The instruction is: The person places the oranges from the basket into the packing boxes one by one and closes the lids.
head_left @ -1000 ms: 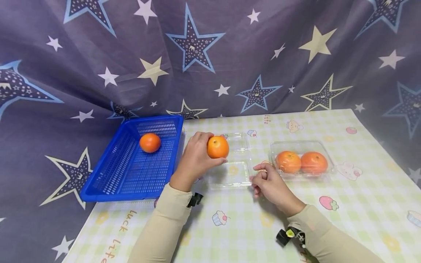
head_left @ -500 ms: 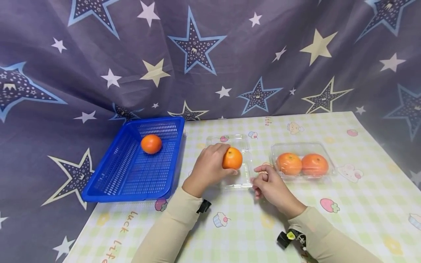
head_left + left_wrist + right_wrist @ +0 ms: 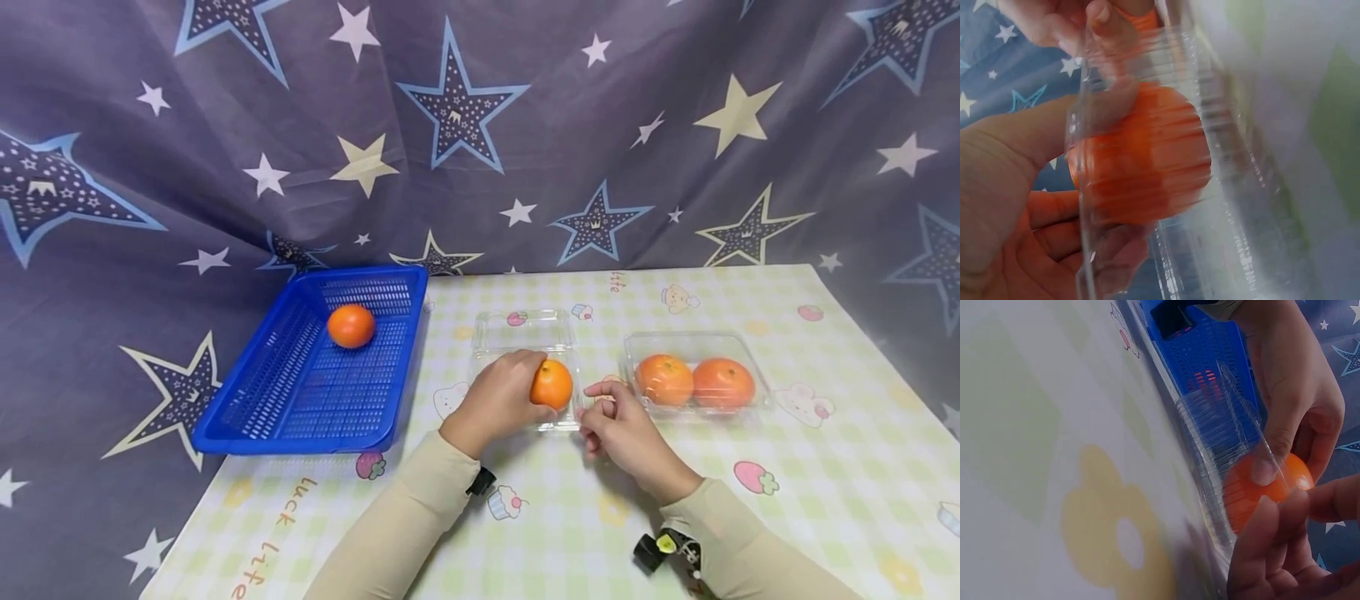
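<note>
Head view: above, facing forward-down across the table (image 3: 555, 542).
Left wrist view: very near, facing the clear box (image 3: 1219, 100).
Right wrist view: near, low, toward the blue basket (image 3: 1182, 359).
Shared by all: orange (image 3: 552, 385).

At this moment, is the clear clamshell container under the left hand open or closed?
Open. Its lid lies folded back, and the left hand holds an orange in the base.

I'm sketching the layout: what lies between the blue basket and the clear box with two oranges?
In the head view, an open clear box, with the left hand holding an orange in it and the right hand at its edge.
</note>
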The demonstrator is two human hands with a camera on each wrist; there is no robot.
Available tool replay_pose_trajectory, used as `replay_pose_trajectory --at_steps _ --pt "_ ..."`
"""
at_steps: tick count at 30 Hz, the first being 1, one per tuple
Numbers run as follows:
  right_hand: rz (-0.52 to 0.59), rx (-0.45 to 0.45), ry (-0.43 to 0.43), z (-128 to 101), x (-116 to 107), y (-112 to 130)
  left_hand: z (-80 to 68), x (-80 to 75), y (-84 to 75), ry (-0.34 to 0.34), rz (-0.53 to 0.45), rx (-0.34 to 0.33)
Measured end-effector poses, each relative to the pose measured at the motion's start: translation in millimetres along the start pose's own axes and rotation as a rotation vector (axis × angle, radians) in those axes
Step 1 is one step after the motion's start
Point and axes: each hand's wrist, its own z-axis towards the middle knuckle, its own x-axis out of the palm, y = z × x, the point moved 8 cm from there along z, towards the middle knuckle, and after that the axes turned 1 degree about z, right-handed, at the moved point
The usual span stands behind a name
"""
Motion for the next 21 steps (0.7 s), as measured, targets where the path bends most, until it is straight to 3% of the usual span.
replay_pose_trajectory --at_steps 10,21 --pt "-0.001 -0.003 0.002 0.6 0.9 -2.0 -0.5 8.8 -2.0 -0.014 -0.004 0.014" --pt "-0.01 -0.01 -0.006 1.0 0.6 -2.6 -2.5 8.8 -2.2 -0.028 0.009 -0.019"
